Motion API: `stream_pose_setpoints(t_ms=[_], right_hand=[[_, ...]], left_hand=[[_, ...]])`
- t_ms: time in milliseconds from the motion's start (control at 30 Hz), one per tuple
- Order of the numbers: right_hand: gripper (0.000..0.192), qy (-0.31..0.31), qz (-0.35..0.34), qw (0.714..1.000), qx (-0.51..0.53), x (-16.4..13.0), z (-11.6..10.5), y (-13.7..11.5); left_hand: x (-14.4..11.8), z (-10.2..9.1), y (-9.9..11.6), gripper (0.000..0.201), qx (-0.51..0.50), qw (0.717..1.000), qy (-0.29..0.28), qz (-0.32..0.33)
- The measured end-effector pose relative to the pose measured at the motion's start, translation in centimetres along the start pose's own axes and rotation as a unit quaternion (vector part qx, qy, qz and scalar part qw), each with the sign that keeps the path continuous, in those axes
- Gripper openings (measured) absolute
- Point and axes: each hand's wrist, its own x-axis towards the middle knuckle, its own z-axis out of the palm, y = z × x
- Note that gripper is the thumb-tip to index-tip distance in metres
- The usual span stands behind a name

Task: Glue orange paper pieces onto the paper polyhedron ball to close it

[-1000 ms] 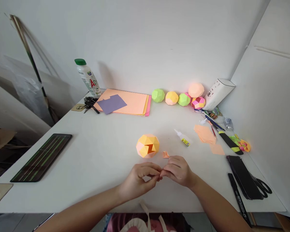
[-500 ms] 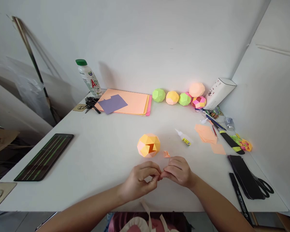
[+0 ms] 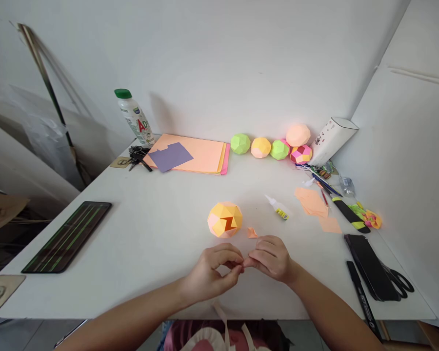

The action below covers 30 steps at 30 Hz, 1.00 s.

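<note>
My left hand [image 3: 217, 272] and my right hand [image 3: 269, 258] meet near the table's front edge, fingertips pinched together. Whatever sits between them is hidden or too small to make out. Just beyond my hands stands a yellow and peach paper ball [image 3: 225, 220] with a jagged orange opening in its front. A small folded piece of orange paper [image 3: 252, 233] lies right of the ball, close to my right knuckles. Further back, a small glue bottle [image 3: 277, 207] with a yellow label lies on its side.
Finished paper balls [image 3: 261, 147] line the wall, left of a white box [image 3: 332, 141]. Coloured paper sheets [image 3: 197, 151] and a white bottle [image 3: 135, 119] stand back left. A dark tablet [image 3: 68, 238] lies left. Peach paper pieces [image 3: 312, 202], a phone [image 3: 372, 267], scissors [image 3: 400, 282] and a marker [image 3: 364, 300] lie right.
My left fingers have shifted slightly, narrowing the gap between thumb and fingers. My right hand stays almost in place, and the things on the table have not moved.
</note>
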Motion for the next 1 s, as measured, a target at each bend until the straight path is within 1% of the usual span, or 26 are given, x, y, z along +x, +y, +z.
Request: stream_pose_setpoints(t_ms=[233,433,533,600,733,833,900,1000], right_hand=[[0.03,-0.027,-0.001,0.999,-0.036,0.05,-0.07,-0.17],[0.03,0.013,-0.023,0.999,-0.037,0.23,-0.09,-0.19],[0.026,0.031,-0.025,0.999,-0.03,0.38,-0.18,-0.12],[0.025,0.035,-0.029,0.998,-0.033,0.43,-0.26,-0.08],[0.024,0.021,-0.048,0.997,-0.054,0.33,-0.43,-0.01],[0.023,0.004,-0.067,0.994,-0.085,0.15,-0.49,0.11],[0.022,-0.008,-0.079,0.992,-0.102,0.09,-0.48,0.14],[0.026,-0.027,-0.087,0.99,-0.108,0.1,-0.43,0.04]], left_hand=[[-0.12,0.24,-0.49,0.016,0.095,0.993,0.023,0.066],[-0.05,0.2,-0.33,0.016,0.118,0.99,0.038,0.069],[-0.05,0.02,-0.2,0.016,0.106,0.992,0.036,0.059],[-0.11,-0.08,-0.14,0.016,0.083,0.996,0.023,0.04],[-0.24,-0.08,-0.16,0.015,0.027,0.999,-0.016,-0.023],[-0.29,0.07,-0.35,0.012,0.015,0.998,-0.028,-0.058],[-0.33,0.17,-0.52,0.011,0.026,0.998,-0.027,-0.058],[-0.42,0.31,-0.8,0.013,0.065,0.997,-0.025,-0.032]])
